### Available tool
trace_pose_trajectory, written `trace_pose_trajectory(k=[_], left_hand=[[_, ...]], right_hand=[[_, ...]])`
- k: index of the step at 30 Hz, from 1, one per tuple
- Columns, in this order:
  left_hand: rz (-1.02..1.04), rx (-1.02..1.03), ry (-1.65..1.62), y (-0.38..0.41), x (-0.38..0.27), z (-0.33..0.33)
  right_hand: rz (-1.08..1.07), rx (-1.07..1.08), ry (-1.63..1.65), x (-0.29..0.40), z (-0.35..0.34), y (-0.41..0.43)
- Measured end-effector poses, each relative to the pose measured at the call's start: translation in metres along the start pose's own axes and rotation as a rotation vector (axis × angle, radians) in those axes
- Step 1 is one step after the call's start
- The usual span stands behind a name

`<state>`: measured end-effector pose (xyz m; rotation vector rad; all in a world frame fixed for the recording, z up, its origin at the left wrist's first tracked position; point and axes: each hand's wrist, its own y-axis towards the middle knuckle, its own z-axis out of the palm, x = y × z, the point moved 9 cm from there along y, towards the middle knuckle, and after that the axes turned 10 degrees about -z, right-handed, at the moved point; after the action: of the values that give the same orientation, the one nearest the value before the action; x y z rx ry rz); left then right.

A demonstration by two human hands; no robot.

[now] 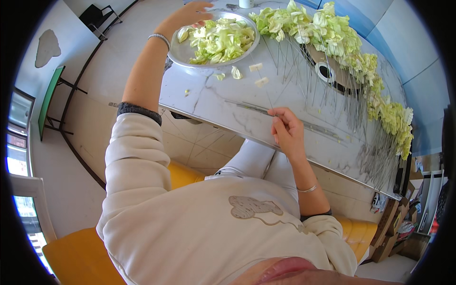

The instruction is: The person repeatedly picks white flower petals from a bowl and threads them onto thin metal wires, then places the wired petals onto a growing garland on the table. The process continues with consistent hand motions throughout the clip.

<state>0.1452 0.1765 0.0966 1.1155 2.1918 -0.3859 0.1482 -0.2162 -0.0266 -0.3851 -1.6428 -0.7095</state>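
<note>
My right hand (289, 133) pinches a thin metal skewer (269, 98) between thumb and fingers, above the table's near edge. Two pale, flat food pieces (262, 82) are threaded on it, spaced apart. Stretched out at the upper left, my left hand (190, 17) is at the rim of a round metal basin (180, 58), fingers apart, with nothing visible in its grasp. Torn leafy greens, apparently lettuce (224, 41), fill much of the basin. Two loose leaf bits (236, 72) lie on the marble-patterned table (213, 92) just in front of it.
Bare metal skewers (249, 107) lie along the near edge. Many leaf-loaded skewers (335, 34) form a long row at the far right, handles inward. Among them sits a brown oval object (342, 76) with a black band. A white cup (246, 3) stands behind the basin.
</note>
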Motion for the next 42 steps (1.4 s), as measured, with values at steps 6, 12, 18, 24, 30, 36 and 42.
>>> trace_pose_trajectory(k=[6, 12, 18, 24, 30, 36, 42], left_hand=[[-0.127, -0.319, 0.620, 0.027, 0.113, -0.006], [-0.259, -0.416, 0.462, 0.009, 0.125, -0.003], [-0.194, -0.207, -0.093, 0.014, 0.099, -0.035], [-0.147, 0.205, 0.033, -0.016, 0.062, -0.002], [-0.066, -0.128, 0.264, 0.031, 0.073, 0.013], [-0.227, -0.255, 0.233, 0.041, 0.095, 0.035], [-0.098, -0.140, 0.368, -0.002, 0.093, -0.010]], right_hand=[[0.002, 0.026, -0.011, 0.002, 0.002, 0.001], [0.003, 0.024, -0.001, 0.005, 0.004, 0.001], [0.019, 0.032, -0.011, 0.001, 0.003, 0.000], [0.037, 0.039, -0.026, 0.002, 0.003, -0.001], [0.040, 0.037, -0.027, 0.003, 0.004, -0.003], [0.025, 0.041, -0.036, 0.004, 0.003, -0.002], [0.029, 0.044, -0.033, 0.003, 0.005, -0.001]])
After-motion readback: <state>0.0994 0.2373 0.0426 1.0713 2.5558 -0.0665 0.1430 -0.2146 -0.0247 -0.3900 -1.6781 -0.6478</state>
